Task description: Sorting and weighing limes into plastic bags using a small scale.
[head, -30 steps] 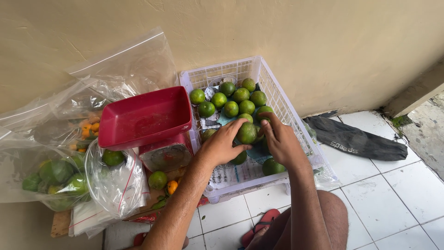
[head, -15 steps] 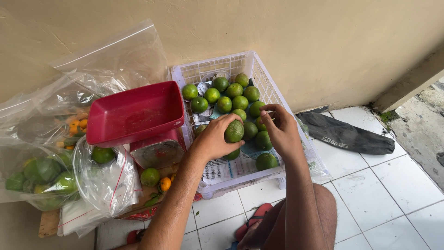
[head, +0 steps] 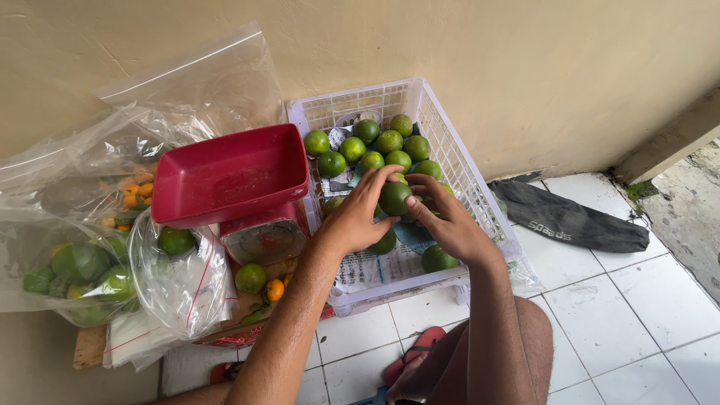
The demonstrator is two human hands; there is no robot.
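Above the white crate, at twelve o'clock: both hands, left and right, closed around one green lime. Red scale tray at ten o'clock empty; many limes unweighed.

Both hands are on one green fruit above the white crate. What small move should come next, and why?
Probably carry the green fruit, held between the left hand and right hand, left to the red scale tray. The fruit is already lifted off the white crate, and the tray beside it sits empty.
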